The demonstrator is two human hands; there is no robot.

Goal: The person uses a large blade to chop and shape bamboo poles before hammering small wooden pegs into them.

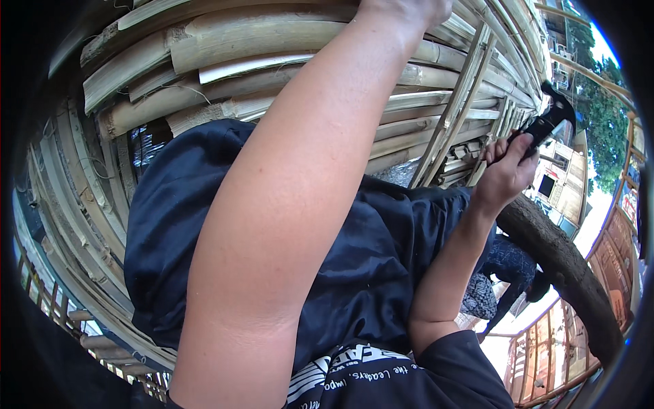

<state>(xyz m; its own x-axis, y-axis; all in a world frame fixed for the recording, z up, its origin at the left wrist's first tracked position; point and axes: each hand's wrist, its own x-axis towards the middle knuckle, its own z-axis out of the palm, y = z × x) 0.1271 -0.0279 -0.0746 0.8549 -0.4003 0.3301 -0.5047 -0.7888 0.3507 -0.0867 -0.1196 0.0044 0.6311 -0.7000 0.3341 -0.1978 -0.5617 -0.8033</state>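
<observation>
My left forearm runs up the middle of the view, and my left hand reaches the split bamboo poles at the top edge. The frame cuts off its fingers, so its grip is hidden. My right hand is raised at the right with its fingers closed around the handle of a black hammer. The hammer head points up and to the right, close to thin bamboo slats that cross the poles. My lap in dark blue cloth fills the centre.
Stacked bamboo poles and strips curve round the left and top. A thick brown log slants down at the right. Below it stands another person in dark patterned clothes. A wooden railing and buildings lie beyond.
</observation>
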